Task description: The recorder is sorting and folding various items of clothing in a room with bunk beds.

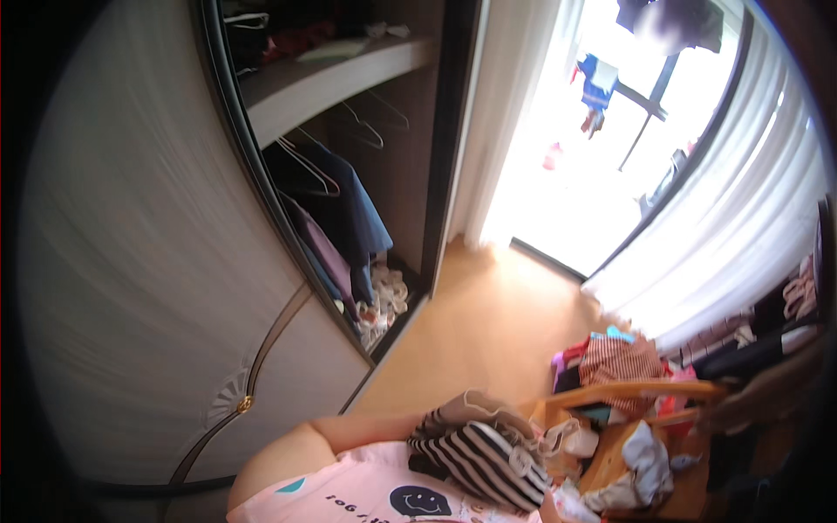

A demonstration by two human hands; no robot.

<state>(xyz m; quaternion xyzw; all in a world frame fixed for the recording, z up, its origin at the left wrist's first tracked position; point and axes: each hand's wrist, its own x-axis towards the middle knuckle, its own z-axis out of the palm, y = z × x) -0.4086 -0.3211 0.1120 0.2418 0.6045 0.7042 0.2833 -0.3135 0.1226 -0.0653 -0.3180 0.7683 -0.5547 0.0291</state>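
Observation:
My left forearm (370,427) crosses in front of my pink shirt (362,488) from the left. Against its far end lies a bundle of clothes: a black-and-white striped garment (488,462) with a grey-brown garment (475,408) behind it. The bundle rests against my chest and covers my left hand, so its fingers are hidden. At the bottom edge, just beyond the stripes, a small patch of skin (551,510) shows, perhaps my right hand; its fingers cannot be made out.
On the left stands a wardrobe with a pale sliding door (148,261), hanging clothes (349,200) and wire hangers (362,126). A wooden chair (628,390) at the lower right carries white clothes (641,466). Behind it lies a clothes pile (619,362). White curtains (724,209) flank a bright doorway.

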